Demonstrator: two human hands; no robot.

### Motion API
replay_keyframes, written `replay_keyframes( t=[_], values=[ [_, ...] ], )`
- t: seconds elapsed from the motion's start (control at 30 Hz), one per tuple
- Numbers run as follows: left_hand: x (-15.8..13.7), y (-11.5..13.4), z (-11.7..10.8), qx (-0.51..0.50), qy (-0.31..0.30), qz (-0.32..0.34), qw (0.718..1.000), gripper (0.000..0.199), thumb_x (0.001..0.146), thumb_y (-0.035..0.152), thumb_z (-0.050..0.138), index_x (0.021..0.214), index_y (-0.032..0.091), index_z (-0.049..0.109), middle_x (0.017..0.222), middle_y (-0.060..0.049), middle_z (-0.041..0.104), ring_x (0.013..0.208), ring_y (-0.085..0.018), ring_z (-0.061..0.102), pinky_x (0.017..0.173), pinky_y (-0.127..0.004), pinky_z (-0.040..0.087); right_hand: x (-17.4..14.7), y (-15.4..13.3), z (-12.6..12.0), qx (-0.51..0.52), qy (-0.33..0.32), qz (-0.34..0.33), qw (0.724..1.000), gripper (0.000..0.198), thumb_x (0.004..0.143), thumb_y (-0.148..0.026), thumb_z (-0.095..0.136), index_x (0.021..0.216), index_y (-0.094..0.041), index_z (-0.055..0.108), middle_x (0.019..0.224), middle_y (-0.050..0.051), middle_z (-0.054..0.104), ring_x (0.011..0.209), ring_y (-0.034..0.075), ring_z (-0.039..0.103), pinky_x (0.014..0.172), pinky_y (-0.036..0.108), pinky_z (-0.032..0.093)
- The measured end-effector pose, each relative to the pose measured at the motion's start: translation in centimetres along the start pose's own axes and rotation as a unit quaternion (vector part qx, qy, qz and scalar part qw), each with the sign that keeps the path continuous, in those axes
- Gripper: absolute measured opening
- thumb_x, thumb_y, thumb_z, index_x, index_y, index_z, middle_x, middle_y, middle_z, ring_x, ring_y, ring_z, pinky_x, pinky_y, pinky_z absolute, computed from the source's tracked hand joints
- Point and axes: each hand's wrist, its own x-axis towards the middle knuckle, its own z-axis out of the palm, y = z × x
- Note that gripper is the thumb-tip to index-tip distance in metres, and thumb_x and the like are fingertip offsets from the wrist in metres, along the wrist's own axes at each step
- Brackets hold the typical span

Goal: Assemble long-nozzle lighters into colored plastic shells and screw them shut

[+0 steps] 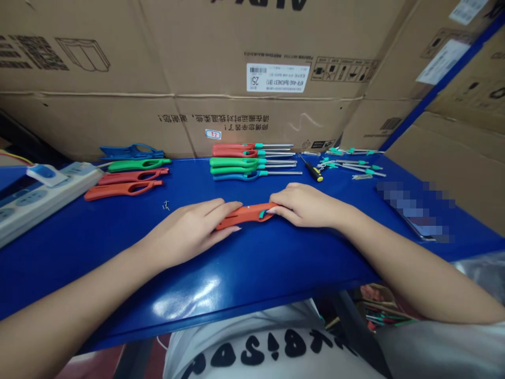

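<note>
Just above the blue table, both hands grip an orange lighter handle (248,215) with a teal trigger showing in its opening. My left hand (197,223) is closed around the handle's left end. At the right end, my right hand (298,205) pinches it between thumb and fingers, hiding the tip. Behind them lies a row of long-necked lighters (232,164) in red, green and blue, with metal tubes pointing right. To the left are loose handles (132,188) in orange, red, green and blue, without tubes.
A black and yellow screwdriver (315,172) lies beside several metal tubes with teal parts (361,164). A phone-like object, blurred out, (414,213) is at the right. A white power strip (49,197) sits at the left. Cardboard (189,68) walls the back of the blue table (244,273).
</note>
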Motion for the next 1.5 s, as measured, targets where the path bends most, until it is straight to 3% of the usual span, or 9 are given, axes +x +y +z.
replay_keyframes(
  t=[0.13, 0.23, 0.43, 0.63, 0.9, 1.13, 1.37, 1.5],
  values=[
    [0.0, 1.1, 0.0, 0.057, -0.005, 0.048, 0.997, 0.040, 0.104, 0.039, 0.045, 0.130, 0.012, 0.060, 0.093, -0.008, 0.072, 0.076, -0.024, 0.071, 0.063, -0.032, 0.055, 0.1, -0.6, 0.1, 0.010, -0.036, -0.024, 0.999, 0.038, 0.107, -0.040, 0.035, 0.089, -0.018, 0.060, 0.078, 0.003, 0.066, 0.070, 0.017, 0.056, 0.078, 0.032, 0.037],
    [-0.2, 1.6, -0.5, 0.088, 0.012, 0.051, 0.995, 0.040, 0.105, 0.039, 0.044, 0.127, 0.011, 0.062, 0.091, -0.008, 0.073, 0.071, -0.024, 0.071, 0.059, -0.033, 0.054, -0.1, -0.9, -0.2, 0.033, -0.022, -0.032, 0.999, 0.041, 0.107, -0.041, 0.033, 0.088, -0.018, 0.060, 0.079, 0.004, 0.067, 0.073, 0.018, 0.057, 0.079, 0.033, 0.039],
    [-0.2, 1.6, -0.8, 0.056, 0.012, 0.016, 0.998, 0.047, 0.106, 0.048, 0.037, 0.124, 0.013, 0.064, 0.097, -0.009, 0.077, 0.076, -0.022, 0.074, 0.064, -0.030, 0.056, -0.4, -0.7, -0.3, 0.022, 0.113, -0.126, 0.985, 0.036, 0.103, -0.042, 0.048, 0.126, -0.018, 0.062, 0.122, 0.011, 0.071, 0.111, 0.023, 0.064, 0.095, 0.039, 0.045],
    [-0.2, 1.7, -0.7, -0.015, 0.003, -0.031, 0.999, 0.045, 0.105, 0.049, 0.037, 0.114, 0.017, 0.068, 0.092, -0.007, 0.078, 0.076, -0.022, 0.075, 0.063, -0.028, 0.054, -0.1, -0.8, 0.6, -0.019, 0.227, -0.209, 0.951, 0.026, 0.099, -0.025, 0.058, 0.124, -0.021, 0.063, 0.117, 0.007, 0.074, 0.108, 0.017, 0.068, 0.107, 0.041, 0.043],
    [-0.2, 2.3, -0.5, -0.041, 0.001, -0.051, 0.998, 0.042, 0.104, 0.048, 0.042, 0.117, 0.017, 0.067, 0.093, -0.006, 0.075, 0.078, -0.023, 0.073, 0.065, -0.030, 0.054, 0.1, -1.5, 1.4, -0.039, 0.295, -0.177, 0.938, 0.014, 0.099, -0.022, 0.053, 0.105, -0.019, 0.064, 0.090, 0.008, 0.072, 0.085, 0.020, 0.065, 0.081, 0.038, 0.051],
    [-0.3, 4.1, -0.5, -0.009, -0.021, -0.088, 0.996, 0.034, 0.106, 0.038, 0.042, 0.120, 0.017, 0.065, 0.102, -0.007, 0.071, 0.078, -0.022, 0.072, 0.063, -0.031, 0.056, 0.4, -2.2, 1.7, -0.030, 0.267, -0.180, 0.946, 0.019, 0.100, -0.022, 0.050, 0.111, -0.018, 0.065, 0.096, 0.010, 0.073, 0.091, 0.021, 0.066, 0.085, 0.040, 0.052],
    [-0.1, 3.0, -0.4, -0.042, -0.003, -0.092, 0.995, 0.032, 0.106, 0.034, 0.041, 0.114, 0.016, 0.066, 0.102, -0.008, 0.070, 0.085, -0.023, 0.070, 0.072, -0.033, 0.056, 0.3, -0.8, 1.4, 0.016, 0.236, -0.103, 0.966, 0.021, 0.098, -0.031, 0.059, 0.113, -0.020, 0.066, 0.106, 0.010, 0.073, 0.099, 0.022, 0.067, 0.093, 0.040, 0.052],
    [-0.1, 2.4, -0.6, -0.076, 0.011, -0.087, 0.993, 0.031, 0.106, 0.033, 0.042, 0.117, 0.015, 0.064, 0.104, -0.007, 0.069, 0.087, -0.022, 0.069, 0.074, -0.032, 0.056, 0.3, -0.3, 1.1, 0.004, 0.220, -0.099, 0.970, 0.016, 0.099, -0.029, 0.057, 0.108, -0.019, 0.064, 0.102, 0.008, 0.073, 0.096, 0.021, 0.065, 0.093, 0.039, 0.049]
  ],
)
